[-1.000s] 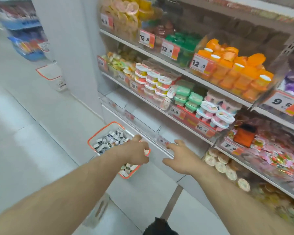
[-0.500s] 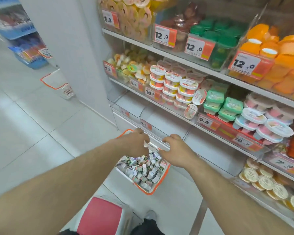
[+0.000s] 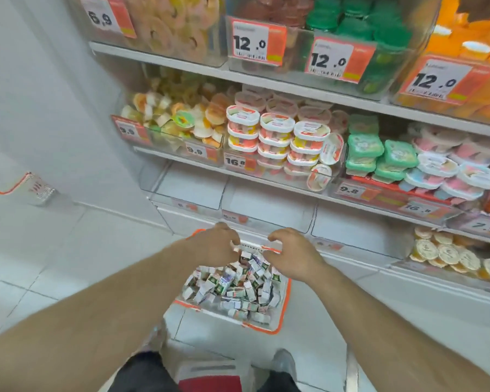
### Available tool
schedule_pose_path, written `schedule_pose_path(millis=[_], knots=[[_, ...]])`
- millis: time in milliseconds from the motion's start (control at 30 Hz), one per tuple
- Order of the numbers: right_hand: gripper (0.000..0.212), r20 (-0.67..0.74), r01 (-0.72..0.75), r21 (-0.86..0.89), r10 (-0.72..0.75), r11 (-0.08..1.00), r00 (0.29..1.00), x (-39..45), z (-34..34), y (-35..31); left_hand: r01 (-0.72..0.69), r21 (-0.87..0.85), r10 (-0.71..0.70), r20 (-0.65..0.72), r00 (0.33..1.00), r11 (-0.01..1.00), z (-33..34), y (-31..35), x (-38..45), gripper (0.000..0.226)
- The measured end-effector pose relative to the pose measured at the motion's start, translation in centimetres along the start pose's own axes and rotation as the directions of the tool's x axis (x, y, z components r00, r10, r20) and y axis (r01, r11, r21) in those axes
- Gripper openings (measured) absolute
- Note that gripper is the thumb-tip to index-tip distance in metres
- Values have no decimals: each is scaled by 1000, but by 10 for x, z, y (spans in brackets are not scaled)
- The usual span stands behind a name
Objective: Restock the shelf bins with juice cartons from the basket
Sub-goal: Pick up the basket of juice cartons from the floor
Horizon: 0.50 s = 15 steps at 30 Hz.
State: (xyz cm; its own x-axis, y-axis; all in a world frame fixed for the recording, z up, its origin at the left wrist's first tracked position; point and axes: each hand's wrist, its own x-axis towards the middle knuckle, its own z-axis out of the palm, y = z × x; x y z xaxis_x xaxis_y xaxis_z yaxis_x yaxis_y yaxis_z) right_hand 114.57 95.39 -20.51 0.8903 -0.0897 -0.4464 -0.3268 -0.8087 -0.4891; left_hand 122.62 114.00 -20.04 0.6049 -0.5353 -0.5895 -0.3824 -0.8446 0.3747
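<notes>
Standing along the far and right side of the view, the shelving (image 3: 266, 77) carries full rows of tubs and cups, while its low row holds clear shelf bins (image 3: 269, 206) that look bare inside. Below these, on the white floor (image 3: 40, 278), sits the basket (image 3: 282, 315), white with an orange rim, heaped with small juice cartons (image 3: 232, 284) lying at every angle, so no common long axis shows.

Both hands are at the basket's far edge, just beneath the bins. The left hand (image 3: 214, 244) is curled over the far left corner of the rim, and the right hand (image 3: 293, 254) is curled just right of it, fingers bent downward. Between them runs a short white strip at the rim. Whether either hand truly clasps the rim or only rests on it I cannot tell, since the fingertips are hidden behind the knuckles and blurred. Neither hand holds a carton.

The coming move turns on this: the cartons lie directly near-side of and below both hands, and the bare bins directly beyond and above. The right hand seems slightly nearer the heap.

Carton labels are unreadable, the bins' price tags are smeared, and the basket's near left corner is hidden by the left forearm.
</notes>
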Motion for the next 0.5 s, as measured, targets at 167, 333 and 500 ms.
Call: schedule_pose_path(millis=[167, 333, 500], knots=[[44, -112, -181, 80, 189, 980, 975, 26, 34, -60, -138, 35, 135, 89, 987, 990, -28, -80, 26, 44], [41, -130, -279, 140, 297, 950, 946, 41, 63, -106, -218, 45, 208, 164, 964, 975, -35, -123, 43, 44], [41, -126, -343, 158, 363, 926, 923, 56, 77, -97, -247, 57, 228, 225, 947, 967, -20, -140, 70, 46]])
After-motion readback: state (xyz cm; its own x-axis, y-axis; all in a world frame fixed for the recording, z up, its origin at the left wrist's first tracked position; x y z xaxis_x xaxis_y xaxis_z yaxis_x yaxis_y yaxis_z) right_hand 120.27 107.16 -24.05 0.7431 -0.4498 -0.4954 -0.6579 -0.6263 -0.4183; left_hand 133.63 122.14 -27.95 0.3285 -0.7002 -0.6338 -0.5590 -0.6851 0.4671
